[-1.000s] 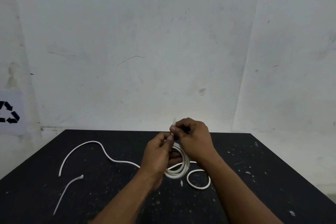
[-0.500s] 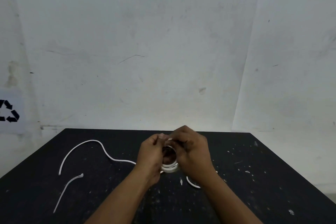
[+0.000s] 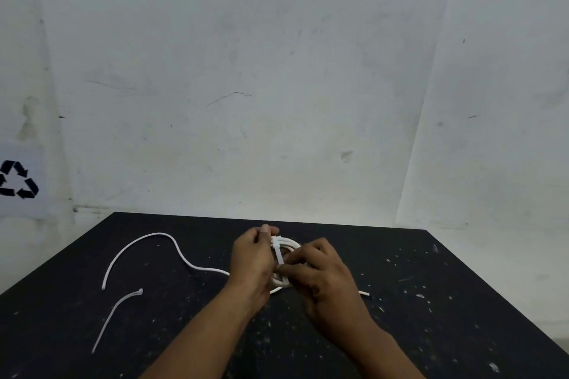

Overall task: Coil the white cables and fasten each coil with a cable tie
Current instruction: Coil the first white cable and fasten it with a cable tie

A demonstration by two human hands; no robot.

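Note:
A coil of white cable [image 3: 291,244] sits between my hands above the black table [image 3: 431,301]. My left hand [image 3: 251,258] grips the coil at its far left side, where a white cable tie [image 3: 278,254] wraps round the strands. My right hand [image 3: 320,274] pinches the tie's free tail near the coil's middle. The lower part of the coil is hidden behind my fingers. A short cable end [image 3: 365,293] pokes out right of my right hand.
A loose white cable [image 3: 147,243] curves across the table's left half toward my left hand. A spare cable tie [image 3: 115,315] lies at the front left. White specks dot the table's right side. A pale wall stands behind the far edge.
The tie's tail pointed up a second ago; now it runs down across the coil, and my right hand has moved toward me with it. The second loop on the table is hidden.

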